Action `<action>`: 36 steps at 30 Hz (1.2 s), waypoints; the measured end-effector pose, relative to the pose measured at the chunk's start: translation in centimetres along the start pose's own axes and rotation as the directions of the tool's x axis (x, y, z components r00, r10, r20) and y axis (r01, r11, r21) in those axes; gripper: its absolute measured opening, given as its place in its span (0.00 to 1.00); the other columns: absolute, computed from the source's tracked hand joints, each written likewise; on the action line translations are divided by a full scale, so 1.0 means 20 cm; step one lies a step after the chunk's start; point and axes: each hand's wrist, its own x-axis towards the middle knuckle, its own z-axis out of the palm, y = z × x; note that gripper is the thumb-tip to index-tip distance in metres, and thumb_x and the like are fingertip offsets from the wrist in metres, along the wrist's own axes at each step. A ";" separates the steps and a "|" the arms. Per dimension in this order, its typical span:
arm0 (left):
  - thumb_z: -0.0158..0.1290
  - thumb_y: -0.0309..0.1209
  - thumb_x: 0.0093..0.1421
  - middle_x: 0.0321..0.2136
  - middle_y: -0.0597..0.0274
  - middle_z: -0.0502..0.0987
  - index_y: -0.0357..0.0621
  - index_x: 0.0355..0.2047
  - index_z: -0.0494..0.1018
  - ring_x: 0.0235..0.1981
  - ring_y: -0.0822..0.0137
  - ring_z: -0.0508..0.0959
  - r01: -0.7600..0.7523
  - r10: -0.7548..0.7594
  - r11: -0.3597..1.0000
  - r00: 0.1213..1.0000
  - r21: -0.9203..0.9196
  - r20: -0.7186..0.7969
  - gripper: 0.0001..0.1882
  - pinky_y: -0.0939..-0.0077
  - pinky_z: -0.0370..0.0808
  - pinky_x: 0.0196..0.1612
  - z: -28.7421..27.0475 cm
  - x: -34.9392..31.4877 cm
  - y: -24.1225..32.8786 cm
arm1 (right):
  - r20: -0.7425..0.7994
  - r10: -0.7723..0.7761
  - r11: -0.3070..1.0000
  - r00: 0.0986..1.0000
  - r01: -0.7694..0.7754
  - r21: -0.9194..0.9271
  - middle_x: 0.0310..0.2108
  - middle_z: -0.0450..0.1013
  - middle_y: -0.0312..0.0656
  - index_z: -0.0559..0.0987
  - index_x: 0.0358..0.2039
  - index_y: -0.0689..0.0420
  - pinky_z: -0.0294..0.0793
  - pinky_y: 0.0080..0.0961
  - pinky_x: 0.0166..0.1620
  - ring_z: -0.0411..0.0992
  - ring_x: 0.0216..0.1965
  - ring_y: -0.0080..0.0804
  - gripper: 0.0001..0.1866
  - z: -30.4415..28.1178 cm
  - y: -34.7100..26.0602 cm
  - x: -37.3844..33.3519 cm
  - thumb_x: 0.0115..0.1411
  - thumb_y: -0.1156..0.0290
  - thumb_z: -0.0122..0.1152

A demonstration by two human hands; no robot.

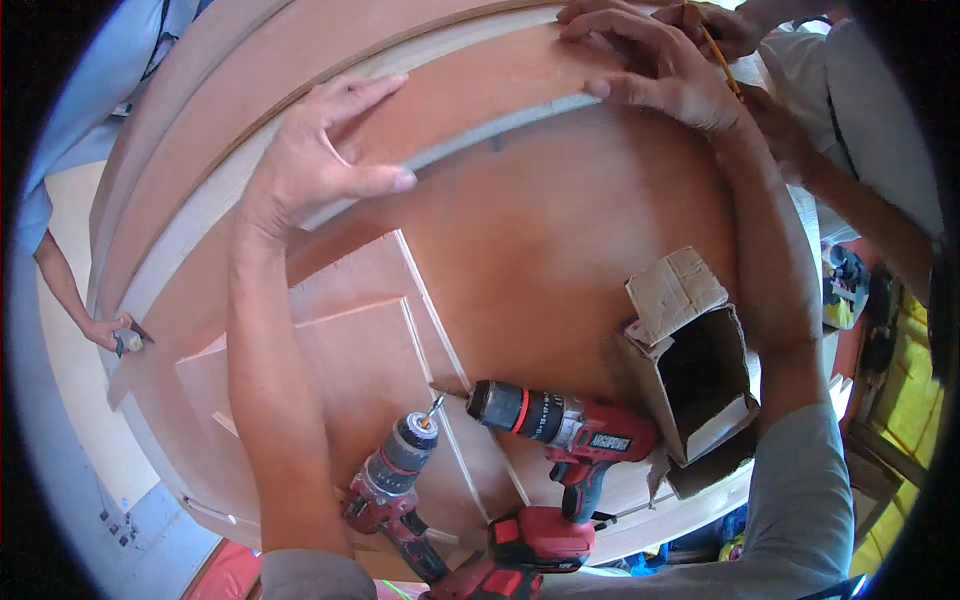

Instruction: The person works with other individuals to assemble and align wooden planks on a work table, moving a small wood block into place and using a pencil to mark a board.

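A curved plywood strip (470, 85) with a pale cut edge lies across a broad bowed wooden panel (590, 200). At its left part, my left hand (300, 165) is open, thumb and fingers spread across the strip's width. My right hand (665, 70) spans the strip further right, fingers bent over the far side and thumb against the near edge. Below my hands, two red-and-black cordless drills (570, 430) (395, 480) rest on the panel; the left one carries a bit. An open cardboard box (690, 350) lies beside my right forearm.
At the upper right, a co-worker's hand (725, 30) holds a yellow pencil (718, 55) close to my right hand. Another person's hand (105, 332) grips a small tool at the panel's left edge. Thin plywood pieces (350, 350) lie under the drills. Raised curved wooden layers (230, 110) line the far side.
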 end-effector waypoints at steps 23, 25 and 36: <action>0.81 0.38 0.39 0.59 0.59 0.76 0.61 0.70 0.78 0.58 0.58 0.76 -0.104 0.162 0.907 0.980 0.407 -0.111 0.52 0.66 0.88 0.51 0.09 -0.04 -0.03 | -0.022 -0.120 0.976 0.993 0.114 -0.187 0.68 0.72 0.41 0.84 0.60 0.57 0.60 0.40 0.78 0.66 0.74 0.42 0.43 0.03 0.02 -0.01 0.43 0.55 0.89; 0.81 0.38 0.38 0.60 0.58 0.76 0.61 0.70 0.78 0.58 0.57 0.76 -0.100 0.149 0.924 0.983 0.369 -0.106 0.53 0.66 0.88 0.50 0.08 -0.04 -0.03 | -0.023 -0.116 0.979 0.993 0.110 -0.174 0.69 0.72 0.41 0.83 0.61 0.57 0.60 0.40 0.78 0.65 0.75 0.42 0.44 0.03 0.04 -0.01 0.44 0.56 0.89; 0.81 0.37 0.34 0.61 0.57 0.76 0.52 0.71 0.76 0.61 0.53 0.74 -0.117 0.149 0.916 0.987 0.384 -0.055 0.57 0.59 0.76 0.67 0.07 -0.03 0.03 | 0.058 -0.022 0.968 0.998 0.036 -0.248 0.79 0.64 0.43 0.72 0.76 0.50 0.58 0.42 0.80 0.61 0.79 0.44 0.56 -0.07 0.07 -0.07 0.48 0.52 0.87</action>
